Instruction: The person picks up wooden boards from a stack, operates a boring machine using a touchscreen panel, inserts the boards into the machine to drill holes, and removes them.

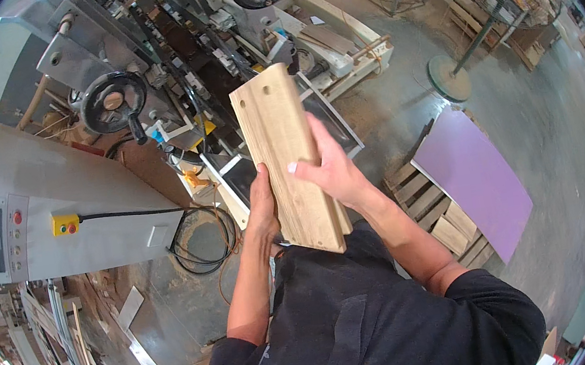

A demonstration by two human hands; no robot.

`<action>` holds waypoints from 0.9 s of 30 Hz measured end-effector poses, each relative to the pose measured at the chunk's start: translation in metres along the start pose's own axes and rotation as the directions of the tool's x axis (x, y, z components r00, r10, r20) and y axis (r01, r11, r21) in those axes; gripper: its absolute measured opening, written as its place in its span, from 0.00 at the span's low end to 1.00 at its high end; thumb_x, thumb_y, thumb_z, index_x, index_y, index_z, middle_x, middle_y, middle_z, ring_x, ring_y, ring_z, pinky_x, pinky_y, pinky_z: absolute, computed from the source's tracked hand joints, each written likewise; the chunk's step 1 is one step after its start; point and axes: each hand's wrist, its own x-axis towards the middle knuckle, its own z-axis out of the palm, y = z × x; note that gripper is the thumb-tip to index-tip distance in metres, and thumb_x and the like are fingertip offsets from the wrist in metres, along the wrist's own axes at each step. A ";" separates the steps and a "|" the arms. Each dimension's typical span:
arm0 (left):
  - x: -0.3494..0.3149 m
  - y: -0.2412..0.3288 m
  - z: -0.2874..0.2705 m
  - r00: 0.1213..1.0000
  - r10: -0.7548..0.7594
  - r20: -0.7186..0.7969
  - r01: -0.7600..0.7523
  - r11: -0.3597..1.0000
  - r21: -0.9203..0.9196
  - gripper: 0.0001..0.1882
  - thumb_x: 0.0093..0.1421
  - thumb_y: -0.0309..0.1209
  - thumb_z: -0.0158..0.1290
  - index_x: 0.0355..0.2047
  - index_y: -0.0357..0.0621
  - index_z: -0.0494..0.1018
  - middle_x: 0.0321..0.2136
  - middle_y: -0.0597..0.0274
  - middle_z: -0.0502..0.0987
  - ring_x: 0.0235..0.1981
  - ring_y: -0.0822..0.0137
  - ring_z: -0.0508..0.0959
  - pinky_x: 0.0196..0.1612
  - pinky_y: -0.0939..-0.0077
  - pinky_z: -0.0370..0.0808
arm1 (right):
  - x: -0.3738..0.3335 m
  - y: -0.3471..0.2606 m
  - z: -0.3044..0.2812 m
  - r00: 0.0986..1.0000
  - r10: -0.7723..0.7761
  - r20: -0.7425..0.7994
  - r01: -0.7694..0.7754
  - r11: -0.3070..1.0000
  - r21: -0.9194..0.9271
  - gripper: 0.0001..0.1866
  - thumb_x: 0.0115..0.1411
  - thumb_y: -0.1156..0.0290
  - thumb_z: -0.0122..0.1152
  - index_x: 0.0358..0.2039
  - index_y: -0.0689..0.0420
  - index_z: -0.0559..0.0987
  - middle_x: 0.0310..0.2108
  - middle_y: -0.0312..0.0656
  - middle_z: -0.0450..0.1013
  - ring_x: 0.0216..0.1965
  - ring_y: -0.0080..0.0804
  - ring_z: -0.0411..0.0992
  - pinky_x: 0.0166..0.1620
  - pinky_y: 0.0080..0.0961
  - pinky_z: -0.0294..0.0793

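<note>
A board [286, 161] sits between the hands [336, 174], a control cabinet [80, 199] left, a pallet [425, 207] right.

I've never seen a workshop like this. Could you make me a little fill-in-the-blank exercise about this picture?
1. The left hand and right hand hold a wooden board with ____ dark holes near its far end.
2. The thumb lying across the board's broad face belongs to the ____ hand.
3. The small button box on the grey cabinet is coloured ____.
4. The person's short sleeves are ____.

Missing words: two; right; yellow; black.
</note>
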 end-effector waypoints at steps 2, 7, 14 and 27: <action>-0.002 -0.002 0.008 0.994 -0.104 0.044 0.110 0.977 -0.181 0.41 0.67 0.64 0.32 0.64 0.40 0.60 0.54 0.48 0.73 0.51 0.55 0.77 0.56 0.57 0.75 | -0.001 -0.001 0.010 0.991 0.001 0.134 -0.009 0.998 0.060 0.50 0.56 0.73 0.65 0.69 0.70 0.42 0.68 0.55 0.50 0.67 0.38 0.54 0.67 0.31 0.54; -0.004 -0.013 -0.003 0.976 -0.031 0.217 0.106 0.933 -0.343 0.32 0.66 0.58 0.43 0.55 0.43 0.68 0.41 0.56 0.77 0.37 0.63 0.79 0.40 0.67 0.78 | -0.007 -0.016 0.020 0.945 0.119 0.305 -0.124 0.992 -0.005 0.53 0.56 0.63 0.68 0.71 0.65 0.44 0.72 0.52 0.45 0.71 0.39 0.47 0.63 0.29 0.58; -0.019 -0.008 -0.009 0.977 -0.021 0.211 0.092 0.940 -0.329 0.27 0.65 0.54 0.48 0.50 0.44 0.69 0.35 0.61 0.76 0.31 0.67 0.76 0.34 0.72 0.75 | -0.010 -0.013 0.022 0.930 0.112 0.350 -0.122 0.992 0.007 0.50 0.56 0.66 0.67 0.71 0.63 0.46 0.72 0.49 0.47 0.71 0.37 0.47 0.55 0.25 0.64; -0.016 0.009 0.000 0.981 -0.042 0.191 0.083 0.975 -0.207 0.18 0.62 0.45 0.57 0.41 0.46 0.72 0.25 0.68 0.74 0.20 0.75 0.72 0.21 0.81 0.68 | -0.011 0.000 0.009 0.954 0.108 0.279 -0.198 0.927 0.318 0.47 0.60 0.72 0.62 0.71 0.66 0.42 0.73 0.55 0.41 0.74 0.42 0.41 0.70 0.39 0.48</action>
